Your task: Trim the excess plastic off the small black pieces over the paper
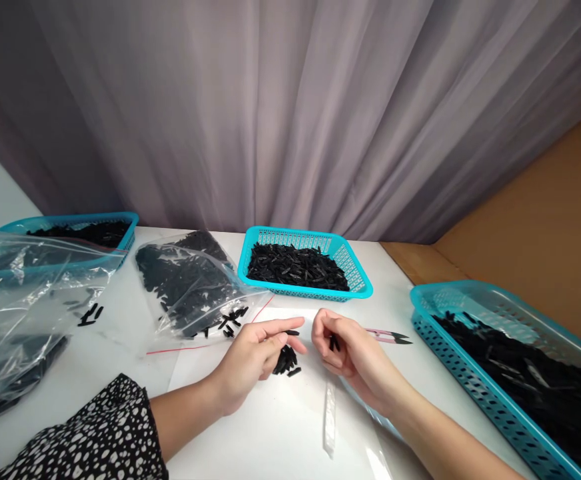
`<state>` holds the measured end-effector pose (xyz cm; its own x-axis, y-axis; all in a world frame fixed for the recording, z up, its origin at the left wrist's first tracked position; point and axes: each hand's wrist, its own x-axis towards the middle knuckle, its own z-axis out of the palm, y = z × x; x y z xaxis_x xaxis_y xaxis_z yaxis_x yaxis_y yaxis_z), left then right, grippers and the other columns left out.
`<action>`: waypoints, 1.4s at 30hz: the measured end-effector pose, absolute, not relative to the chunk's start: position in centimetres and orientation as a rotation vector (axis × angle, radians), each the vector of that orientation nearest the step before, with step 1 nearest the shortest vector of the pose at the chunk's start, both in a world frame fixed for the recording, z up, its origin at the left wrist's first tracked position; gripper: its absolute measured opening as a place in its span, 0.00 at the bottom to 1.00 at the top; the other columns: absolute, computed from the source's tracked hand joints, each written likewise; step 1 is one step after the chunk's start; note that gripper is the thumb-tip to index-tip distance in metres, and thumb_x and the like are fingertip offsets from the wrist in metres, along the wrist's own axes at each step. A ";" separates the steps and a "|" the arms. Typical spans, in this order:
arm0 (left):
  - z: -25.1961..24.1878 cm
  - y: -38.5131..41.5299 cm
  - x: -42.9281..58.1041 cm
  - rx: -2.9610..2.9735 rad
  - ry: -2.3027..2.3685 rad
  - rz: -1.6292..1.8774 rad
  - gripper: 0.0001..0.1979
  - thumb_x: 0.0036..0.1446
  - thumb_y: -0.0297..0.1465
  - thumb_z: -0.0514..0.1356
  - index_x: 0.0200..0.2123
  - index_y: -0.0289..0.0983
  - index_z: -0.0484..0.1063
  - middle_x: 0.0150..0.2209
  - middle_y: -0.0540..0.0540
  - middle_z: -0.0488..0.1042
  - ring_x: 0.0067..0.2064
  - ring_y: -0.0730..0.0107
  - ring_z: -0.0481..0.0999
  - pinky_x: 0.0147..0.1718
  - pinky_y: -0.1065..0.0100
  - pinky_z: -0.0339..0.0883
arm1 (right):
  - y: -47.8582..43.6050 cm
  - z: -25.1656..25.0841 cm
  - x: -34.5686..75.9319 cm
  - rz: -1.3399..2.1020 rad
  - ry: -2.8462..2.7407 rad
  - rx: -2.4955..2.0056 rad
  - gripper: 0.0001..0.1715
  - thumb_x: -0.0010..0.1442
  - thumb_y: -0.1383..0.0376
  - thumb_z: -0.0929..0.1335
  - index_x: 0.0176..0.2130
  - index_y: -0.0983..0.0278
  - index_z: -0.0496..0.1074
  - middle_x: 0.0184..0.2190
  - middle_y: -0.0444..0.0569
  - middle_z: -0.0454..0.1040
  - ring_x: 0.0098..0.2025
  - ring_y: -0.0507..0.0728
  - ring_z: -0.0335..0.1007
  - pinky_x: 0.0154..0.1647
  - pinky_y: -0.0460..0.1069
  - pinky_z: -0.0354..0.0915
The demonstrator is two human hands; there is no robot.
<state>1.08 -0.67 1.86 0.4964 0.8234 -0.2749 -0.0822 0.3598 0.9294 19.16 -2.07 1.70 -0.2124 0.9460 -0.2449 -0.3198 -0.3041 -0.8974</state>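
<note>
A left hand (250,353) pinches a slim black piece (292,333) between thumb and forefinger above a white tabletop, while a right hand (345,343) curls its fingers round dark pieces (334,343) just beside it, the two hands apart. How many the right hand holds cannot be told, as its own fingers cover most of them. The pinched piece lies at the tips of the left grip, its free end pointing to three o'clock, toward the right hand; the lifted forefinger seems to leave that end exposed. A small heap of black pieces (285,361) sits below the left fingertips at six o'clock, probably kept there so that a short dip reaches it, and the pale surface likely makes each dark sliver easy to pick out. From the heap, a turquoise basket (365,288) of similar pieces stands at twelve o'clock, a clear zip bag (190,283) full of them lies at ten, and a larger-looking turquoise basket (475,393) lines the three o'clock side, an arrangement that appears to keep the middle within reach of both hands. Pink-handled snips (395,338) rest near two o'clock, partly behind the right hand, and a narrow clear sleeve (329,420) lies at five.
</note>
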 end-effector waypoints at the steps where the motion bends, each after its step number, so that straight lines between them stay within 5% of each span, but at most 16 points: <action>1: 1.9 -0.7 1.1 1.055 0.859 0.699 0.23 0.58 0.35 0.58 0.55 0.33 0.70 0.32 0.47 0.76 0.17 0.85 0.46 0.18 0.69 0.36 | -2.1 1.6 19.1 1.653 -0.975 -1.112 0.18 0.58 0.52 0.68 0.28 0.63 0.66 0.16 0.36 0.57 0.17 0.47 0.37 0.18 0.45 0.34; 6: 1.7 -0.8 1.2 1.126 0.853 0.785 0.21 0.57 0.36 0.59 0.53 0.37 0.67 0.23 0.58 0.63 0.17 0.83 0.49 0.17 0.72 0.39 | -2.6 1.3 18.5 1.355 -1.299 -1.245 0.21 0.52 0.49 0.73 0.34 0.65 0.76 0.18 0.36 0.51 0.22 0.49 0.44 0.25 0.46 0.48; 10: 1.8 -0.9 1.3 1.160 0.891 0.731 0.18 0.59 0.39 0.56 0.50 0.38 0.65 0.21 0.55 0.71 0.15 0.81 0.47 0.16 0.72 0.38 | -2.6 1.2 18.6 1.221 -1.302 -1.317 0.19 0.51 0.52 0.73 0.33 0.65 0.79 0.17 0.37 0.51 0.23 0.50 0.45 0.26 0.48 0.47; 13: 2.1 -0.9 1.3 1.188 0.987 0.737 0.14 0.61 0.40 0.51 0.37 0.37 0.69 0.10 0.60 0.56 0.14 0.78 0.45 0.16 0.70 0.39 | -2.5 1.3 18.8 1.189 -1.281 -1.322 0.18 0.50 0.53 0.73 0.33 0.65 0.81 0.17 0.38 0.52 0.23 0.50 0.44 0.26 0.49 0.45; 16: 2.5 -0.8 1.1 1.156 1.027 0.756 0.09 0.56 0.35 0.53 0.30 0.37 0.68 0.12 0.60 0.47 0.17 0.78 0.44 0.19 0.70 0.39 | -2.4 1.3 18.9 1.204 -1.243 -1.308 0.18 0.50 0.53 0.73 0.33 0.65 0.81 0.17 0.38 0.51 0.22 0.50 0.43 0.25 0.49 0.43; 18: 2.6 -0.7 1.0 1.086 0.990 0.776 0.06 0.48 0.29 0.55 0.32 0.37 0.68 0.16 0.59 0.50 0.20 0.78 0.47 0.21 0.71 0.42 | -2.4 1.2 18.9 1.210 -1.221 -1.315 0.19 0.50 0.52 0.73 0.34 0.65 0.81 0.17 0.37 0.50 0.22 0.50 0.41 0.24 0.48 0.42; 24: 2.6 -0.9 1.3 0.819 0.856 0.742 0.19 0.32 0.21 0.54 0.34 0.37 0.67 0.27 0.53 0.63 0.28 0.77 0.58 0.26 0.72 0.50 | -2.3 0.9 19.0 1.181 -1.200 -1.313 0.20 0.50 0.51 0.74 0.34 0.65 0.81 0.18 0.39 0.53 0.22 0.49 0.43 0.23 0.48 0.41; 28: 2.7 -0.9 1.4 0.746 0.785 0.690 0.19 0.37 0.20 0.58 0.37 0.38 0.66 0.33 0.49 0.69 0.34 0.73 0.69 0.27 0.71 0.54 | -2.3 0.9 19.1 1.190 -1.201 -1.298 0.22 0.51 0.49 0.73 0.34 0.65 0.79 0.18 0.38 0.53 0.21 0.49 0.42 0.22 0.48 0.40; 32: 2.4 -0.9 1.2 0.814 0.766 0.663 0.23 0.46 0.29 0.67 0.46 0.40 0.64 0.38 0.46 0.71 0.31 0.73 0.72 0.22 0.73 0.46 | -2.3 0.9 19.0 1.234 -1.171 -1.262 0.25 0.53 0.44 0.71 0.30 0.64 0.74 0.17 0.36 0.49 0.20 0.48 0.38 0.20 0.47 0.38; 39: 1.7 -0.7 1.2 1.019 0.881 0.685 0.16 0.57 0.42 0.60 0.42 0.36 0.67 0.25 0.51 0.73 0.17 0.83 0.54 0.20 0.72 0.40 | -2.4 1.0 18.8 1.300 -1.114 -1.176 0.27 0.55 0.43 0.70 0.26 0.62 0.64 0.17 0.35 0.47 0.19 0.48 0.36 0.20 0.47 0.37; 42: 1.8 -0.5 1.2 1.044 0.905 0.713 0.18 0.60 0.43 0.55 0.41 0.33 0.71 0.28 0.48 0.74 0.18 0.83 0.51 0.20 0.70 0.39 | -2.5 1.2 18.7 1.346 -1.081 -1.156 0.27 0.54 0.43 0.71 0.26 0.62 0.64 0.17 0.34 0.47 0.19 0.47 0.36 0.20 0.46 0.37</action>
